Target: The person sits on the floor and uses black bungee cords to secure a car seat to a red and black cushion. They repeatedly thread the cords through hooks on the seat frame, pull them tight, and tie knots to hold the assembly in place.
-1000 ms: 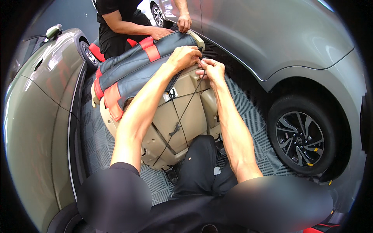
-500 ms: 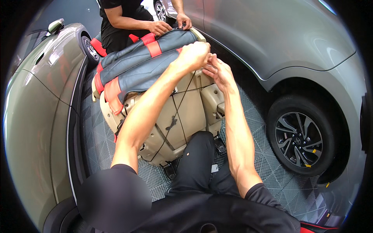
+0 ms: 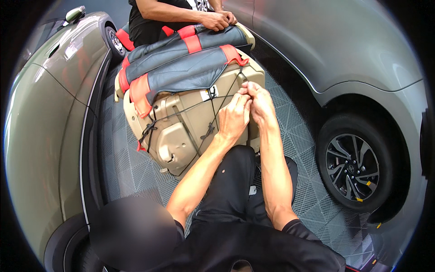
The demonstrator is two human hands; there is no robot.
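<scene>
A car seat with a beige plastic back (image 3: 174, 113) lies in front of my knees. A dark blue-grey cover with red-orange bands (image 3: 188, 72) is drawn over its far part. Thin black cords cross the beige back, with a bunched cord knot (image 3: 208, 132) near the middle. My left hand (image 3: 233, 118) and my right hand (image 3: 262, 106) meet at the seat's right edge, fingertips pinched together. A black cord runs down from the red corner of the cover to my fingers; its end is hidden in them.
Across the seat another person's hands (image 3: 218, 20) work at a second covered section. A grey car with a black-and-silver wheel (image 3: 349, 165) stands close on the right. An olive-grey car (image 3: 45, 136) stands on the left. Grey grid tiles (image 3: 299, 181) make up the floor.
Both my hands have come down and nearer from the cover's right corner, uncovering its red band. The view has shifted, and the other person's hands have drawn together.
</scene>
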